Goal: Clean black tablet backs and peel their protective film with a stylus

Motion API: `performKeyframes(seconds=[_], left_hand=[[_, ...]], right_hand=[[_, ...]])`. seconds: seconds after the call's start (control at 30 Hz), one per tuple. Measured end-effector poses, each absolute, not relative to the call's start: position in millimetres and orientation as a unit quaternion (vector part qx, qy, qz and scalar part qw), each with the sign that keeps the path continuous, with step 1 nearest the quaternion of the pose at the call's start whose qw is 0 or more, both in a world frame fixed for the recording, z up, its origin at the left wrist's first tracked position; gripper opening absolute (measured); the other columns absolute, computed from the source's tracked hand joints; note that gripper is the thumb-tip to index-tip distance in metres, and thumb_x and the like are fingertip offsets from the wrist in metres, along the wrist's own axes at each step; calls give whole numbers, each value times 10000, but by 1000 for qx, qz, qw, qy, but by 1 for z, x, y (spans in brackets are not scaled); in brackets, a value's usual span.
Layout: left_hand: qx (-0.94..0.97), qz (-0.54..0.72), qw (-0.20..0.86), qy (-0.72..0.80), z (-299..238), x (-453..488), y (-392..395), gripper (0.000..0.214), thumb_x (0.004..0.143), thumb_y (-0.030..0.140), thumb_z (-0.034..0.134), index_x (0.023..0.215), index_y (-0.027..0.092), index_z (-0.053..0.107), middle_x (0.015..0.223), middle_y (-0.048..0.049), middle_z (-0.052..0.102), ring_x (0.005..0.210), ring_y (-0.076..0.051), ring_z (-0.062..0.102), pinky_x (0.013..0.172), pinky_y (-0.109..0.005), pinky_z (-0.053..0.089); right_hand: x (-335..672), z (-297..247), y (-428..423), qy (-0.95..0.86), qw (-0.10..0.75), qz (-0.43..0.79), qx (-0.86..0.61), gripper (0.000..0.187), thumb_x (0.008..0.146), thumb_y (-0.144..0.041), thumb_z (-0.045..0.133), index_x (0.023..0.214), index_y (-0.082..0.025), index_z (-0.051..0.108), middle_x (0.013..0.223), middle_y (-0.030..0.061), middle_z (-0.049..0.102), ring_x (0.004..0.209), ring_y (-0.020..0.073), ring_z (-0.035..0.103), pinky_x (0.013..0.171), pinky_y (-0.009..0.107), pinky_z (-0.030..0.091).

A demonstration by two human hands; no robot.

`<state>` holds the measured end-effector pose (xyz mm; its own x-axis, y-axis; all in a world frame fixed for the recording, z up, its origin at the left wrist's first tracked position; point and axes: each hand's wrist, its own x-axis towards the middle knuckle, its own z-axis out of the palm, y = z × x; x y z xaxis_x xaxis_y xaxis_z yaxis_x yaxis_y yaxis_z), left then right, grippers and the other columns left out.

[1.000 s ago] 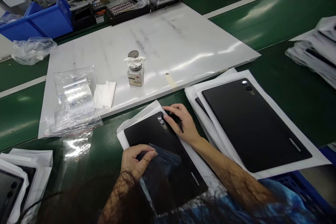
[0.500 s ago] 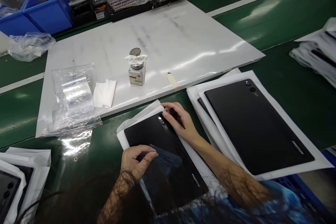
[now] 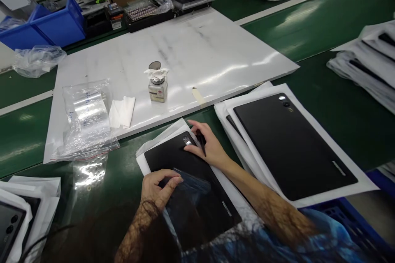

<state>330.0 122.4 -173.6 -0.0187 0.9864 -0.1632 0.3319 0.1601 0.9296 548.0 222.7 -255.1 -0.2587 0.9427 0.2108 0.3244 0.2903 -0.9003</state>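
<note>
Left hand (image 3: 160,189): clear film (image 3: 193,185) pinched against black tablet (image 3: 173,160).
Right hand (image 3: 208,150): dark tool (image 3: 202,144) grasped beside tablet's camera (image 3: 187,141).

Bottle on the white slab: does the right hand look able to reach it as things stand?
Probably yes: the right hand is close to the bottle, and nothing stands between them on the slab.

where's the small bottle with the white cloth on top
In the head view, the small bottle stands mid-left on the white marble slab, just right of the folded white tissue.
</note>
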Motion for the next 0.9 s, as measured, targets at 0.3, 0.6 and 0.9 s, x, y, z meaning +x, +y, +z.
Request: performKeyframes(seconds=[0.3,0.6,0.9], left_hand=[[531,369,457,611,-173,330,123,113,718,337,660,707,252,733,648,20,768,582,-172,702,572,-229,552],[527,362,467,611,-172,331,124,145,719,346,650,694,233,738,655,11,759,597,-170,689,586,-231,538],[529,369,461,610,-173,330,123,108,715,332,662,700,252,733,650,30,759,602,-156,687,589,-210,532]], right_hand=[[544,-257,226,-692,415,366,-464,486,1068,-495,744,1506,-286,717,1203,94,691,1088,293,708,1094,517,661],[543,-262,228,-698,393,361,-478,550,1023,-454,772,1539,-279,698,1202,101,701,1119,327,704,1121,574,643],[549,-268,225,-655,457,341,-497,623,1068,-593,742,1607,-299,638,1252,89,701,1110,288,735,1094,533,670]])
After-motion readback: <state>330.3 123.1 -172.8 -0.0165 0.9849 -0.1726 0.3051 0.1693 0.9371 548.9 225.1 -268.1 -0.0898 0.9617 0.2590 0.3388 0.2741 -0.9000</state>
